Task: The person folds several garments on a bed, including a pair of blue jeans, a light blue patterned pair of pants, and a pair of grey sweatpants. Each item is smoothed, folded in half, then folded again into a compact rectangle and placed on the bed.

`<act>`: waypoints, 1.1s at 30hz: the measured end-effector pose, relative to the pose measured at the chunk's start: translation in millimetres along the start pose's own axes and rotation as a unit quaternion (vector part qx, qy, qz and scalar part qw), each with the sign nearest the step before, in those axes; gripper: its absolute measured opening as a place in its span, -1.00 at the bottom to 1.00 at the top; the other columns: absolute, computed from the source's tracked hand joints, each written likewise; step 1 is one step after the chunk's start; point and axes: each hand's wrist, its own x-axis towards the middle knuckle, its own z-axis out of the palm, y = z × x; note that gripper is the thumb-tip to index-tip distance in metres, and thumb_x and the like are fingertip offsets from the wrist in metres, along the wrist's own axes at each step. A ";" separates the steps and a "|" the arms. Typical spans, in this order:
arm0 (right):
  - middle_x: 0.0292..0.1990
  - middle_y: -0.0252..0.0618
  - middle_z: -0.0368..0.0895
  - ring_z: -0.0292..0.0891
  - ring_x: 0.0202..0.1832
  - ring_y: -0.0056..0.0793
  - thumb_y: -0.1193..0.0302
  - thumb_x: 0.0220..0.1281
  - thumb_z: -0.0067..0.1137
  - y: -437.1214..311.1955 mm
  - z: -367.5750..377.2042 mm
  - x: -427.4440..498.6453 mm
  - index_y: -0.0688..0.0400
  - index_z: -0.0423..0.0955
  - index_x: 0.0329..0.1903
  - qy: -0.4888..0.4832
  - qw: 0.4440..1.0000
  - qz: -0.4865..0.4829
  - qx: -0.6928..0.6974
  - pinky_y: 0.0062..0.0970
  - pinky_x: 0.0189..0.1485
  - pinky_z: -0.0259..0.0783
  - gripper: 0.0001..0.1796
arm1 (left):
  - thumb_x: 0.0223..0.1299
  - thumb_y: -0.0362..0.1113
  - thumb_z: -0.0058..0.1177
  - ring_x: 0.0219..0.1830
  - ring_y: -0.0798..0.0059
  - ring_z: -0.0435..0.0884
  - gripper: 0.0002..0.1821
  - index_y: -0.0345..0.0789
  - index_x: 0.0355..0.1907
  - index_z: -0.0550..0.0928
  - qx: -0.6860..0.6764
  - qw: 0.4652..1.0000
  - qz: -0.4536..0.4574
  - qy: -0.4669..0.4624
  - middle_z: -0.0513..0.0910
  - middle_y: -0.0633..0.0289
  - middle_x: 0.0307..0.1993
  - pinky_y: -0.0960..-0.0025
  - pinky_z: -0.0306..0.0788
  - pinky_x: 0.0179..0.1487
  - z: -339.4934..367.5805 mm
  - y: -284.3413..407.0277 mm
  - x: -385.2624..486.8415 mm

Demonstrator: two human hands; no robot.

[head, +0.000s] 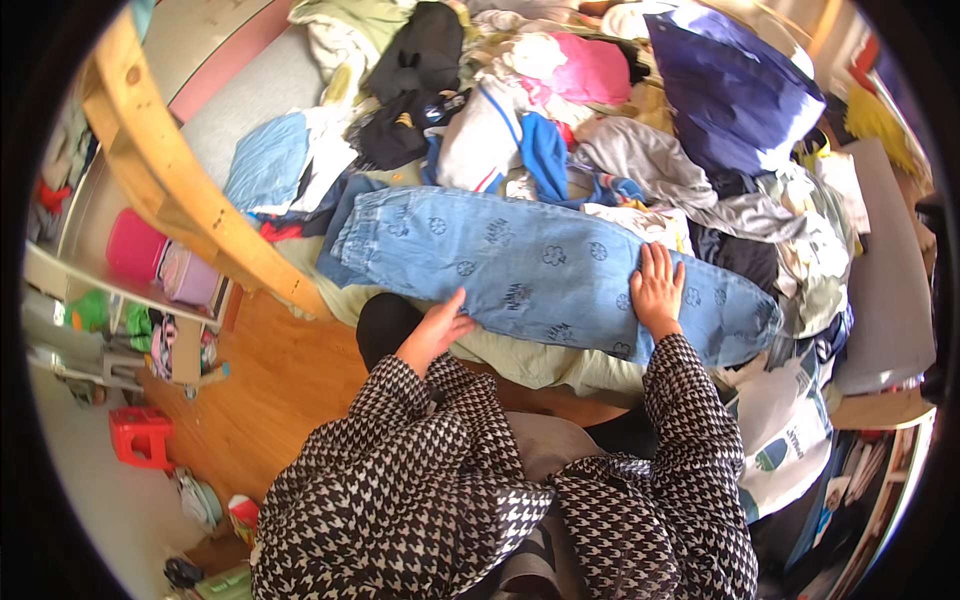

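Observation:
A pair of light blue denim trousers (pixel 517 262) with dark printed flowers and lettering lies sideways before me, folded lengthwise. Its gathered elastic waistband (pixel 360 232) is at the left, the narrower leg end at the right. My right hand (pixel 658 289) rests flat on the leg, palm down, fingers a little spread. At the near edge of the denim is my left hand (pixel 442 326), thumb raised and fingers apart, gripping nothing; whether it touches the cloth is hard to tell. Darker blue fabric (pixel 330 255) shows under the waistband.
Heaped clothes (pixel 480 135) cover the bed behind the trousers, beside a large navy bag (pixel 735 90). A wooden bed-frame post (pixel 172 165) rises at left. A white printed bag (pixel 784 435) hangs at right. On the floor at left stands a red plastic stool (pixel 141 437).

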 end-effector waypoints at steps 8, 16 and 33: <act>0.47 -0.24 0.12 -0.12 0.56 -0.32 0.20 0.35 -0.08 13.2 -0.5 8.8 0.05 0.17 0.45 -0.073 0.997 -0.014 0.020 0.13 0.51 -0.17 -0.36 | 0.34 -0.28 0.03 0.14 0.24 0.56 -0.61 -0.42 0.15 0.49 -0.329 0.921 0.115 -0.172 0.62 0.10 0.07 0.19 0.33 0.31 44.1 46.2 6.9; 0.38 0.00 0.22 0.15 0.41 -0.07 0.48 -0.18 0.48 0.3 -122.6 38.3 0.29 0.04 0.47 0.024 0.927 -0.204 0.314 -0.21 0.46 0.07 0.10 | 0.15 -0.36 0.13 0.00 0.20 0.67 -0.64 -0.47 0.00 0.60 -0.327 0.743 0.068 -0.580 0.69 0.04 -0.03 0.14 0.49 0.21 149.6 136.7 -137.0; 0.23 -0.23 0.37 0.35 0.23 -0.34 0.56 0.10 0.33 -224.9 -274.2 -56.8 0.21 0.17 0.39 -0.362 0.390 -0.090 0.842 -0.40 0.30 0.27 -0.20 | 0.19 -0.16 0.31 0.12 0.42 0.51 -0.25 -0.32 0.36 0.31 0.074 0.780 0.439 -0.440 0.53 0.16 0.14 0.37 0.41 0.19 60.8 88.7 -202.0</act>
